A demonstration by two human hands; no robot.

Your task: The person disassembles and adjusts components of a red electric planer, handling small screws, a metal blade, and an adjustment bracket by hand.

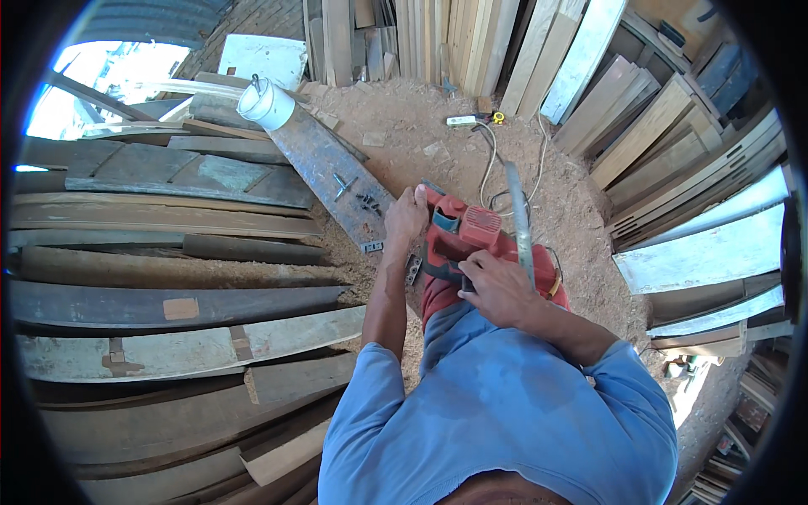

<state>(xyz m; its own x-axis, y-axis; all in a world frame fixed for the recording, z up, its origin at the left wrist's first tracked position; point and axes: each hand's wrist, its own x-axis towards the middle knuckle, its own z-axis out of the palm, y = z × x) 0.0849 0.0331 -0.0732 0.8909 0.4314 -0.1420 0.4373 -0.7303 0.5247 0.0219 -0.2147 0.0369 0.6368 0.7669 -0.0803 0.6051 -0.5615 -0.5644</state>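
A red electric planer (482, 220) with dark parts lies across my lap, its dark handle toward me. My left hand (407, 216) is closed around its far left end. My right hand (498, 288) has its fingers curled at the dark handle; the fingertips are partly hidden. Just left of the planer, a long worn board (324, 164) bears a cross-shaped metal tool (343, 187), several small dark screws or bolts (369, 203) and a small metal block (371, 247). A long pale strip (519, 223) rises beside the planer on its right.
Stacked planks (168, 217) fill the left side. More boards (640, 135) lean upright at the back and right. A white bucket (266, 104) stands at the board's far end. Ahead, a white power strip (461, 121), a yellow tape measure (498, 118) and a cord (488, 160) lie on sawdust.
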